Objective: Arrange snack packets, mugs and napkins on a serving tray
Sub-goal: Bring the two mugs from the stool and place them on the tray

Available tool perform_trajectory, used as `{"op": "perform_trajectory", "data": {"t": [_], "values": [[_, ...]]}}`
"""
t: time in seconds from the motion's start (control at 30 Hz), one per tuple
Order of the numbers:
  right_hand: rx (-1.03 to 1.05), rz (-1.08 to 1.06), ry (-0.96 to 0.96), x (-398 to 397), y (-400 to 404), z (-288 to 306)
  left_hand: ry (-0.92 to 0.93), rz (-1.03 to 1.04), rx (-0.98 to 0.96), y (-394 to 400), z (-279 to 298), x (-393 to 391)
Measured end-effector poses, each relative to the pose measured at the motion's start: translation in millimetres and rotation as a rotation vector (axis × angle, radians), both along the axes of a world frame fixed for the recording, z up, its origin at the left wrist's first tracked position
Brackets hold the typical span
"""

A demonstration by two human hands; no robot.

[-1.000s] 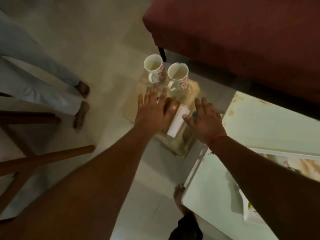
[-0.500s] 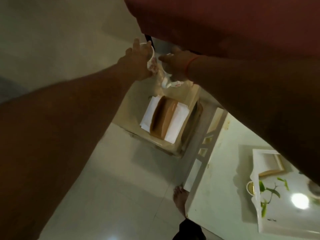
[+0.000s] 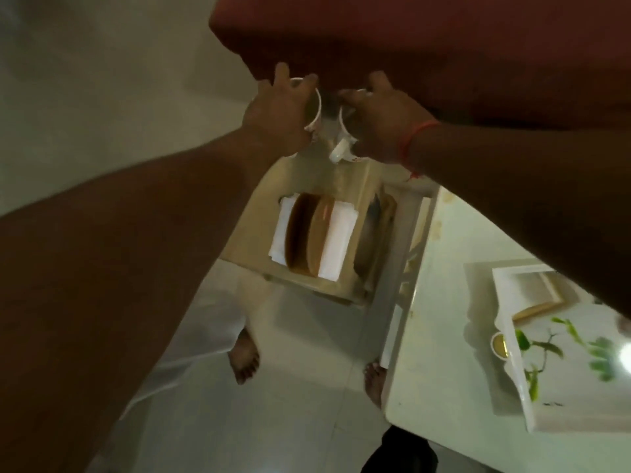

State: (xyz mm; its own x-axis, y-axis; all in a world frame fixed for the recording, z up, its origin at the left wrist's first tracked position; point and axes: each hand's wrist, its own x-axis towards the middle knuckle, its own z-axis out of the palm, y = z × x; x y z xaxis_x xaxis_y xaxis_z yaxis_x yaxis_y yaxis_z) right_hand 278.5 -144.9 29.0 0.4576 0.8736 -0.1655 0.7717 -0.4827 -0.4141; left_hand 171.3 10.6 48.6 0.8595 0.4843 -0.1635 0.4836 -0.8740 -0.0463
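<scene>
**Now both mugs at once**

We have the left hand cupped over the rim of the left mug, fingers wrapped around its far side, and the right hand closed the same way on the right mug, whose handle pokes out below our knuckles. Both mugs sit at the far end of the tray, just beside each other. Nearer to us than the hands, well apart from them, the brown snack packets lie on the white napkins. To do this well, we judge it best to keep each mug upright, move them level, and leave a gap so the rims do not knock.
</scene>
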Motion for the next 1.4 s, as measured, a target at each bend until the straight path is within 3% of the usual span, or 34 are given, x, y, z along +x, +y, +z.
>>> {"op": "perform_trajectory", "data": {"t": [0.27, 0.47, 0.67, 1.0, 1.4], "values": [[-0.128, -0.305, 0.053, 62, -193, 32, -0.050, -0.234, -0.015, -152, 41, 93], [-0.236, -0.451, 0.113, 65, -367, 43, 0.009, -0.427, -0.128, -320, 31, 134], [-0.322, -0.367, 0.099, 15, -478, -15, 0.085, -0.550, -0.202, -454, -6, 135], [-0.228, -0.414, 0.176, -45, -517, -41, 0.270, -0.555, -0.147, -517, -43, 114], [-0.230, -0.405, 0.138, -48, -519, -39, 0.288, -0.487, -0.154, -519, -54, 110]]}}
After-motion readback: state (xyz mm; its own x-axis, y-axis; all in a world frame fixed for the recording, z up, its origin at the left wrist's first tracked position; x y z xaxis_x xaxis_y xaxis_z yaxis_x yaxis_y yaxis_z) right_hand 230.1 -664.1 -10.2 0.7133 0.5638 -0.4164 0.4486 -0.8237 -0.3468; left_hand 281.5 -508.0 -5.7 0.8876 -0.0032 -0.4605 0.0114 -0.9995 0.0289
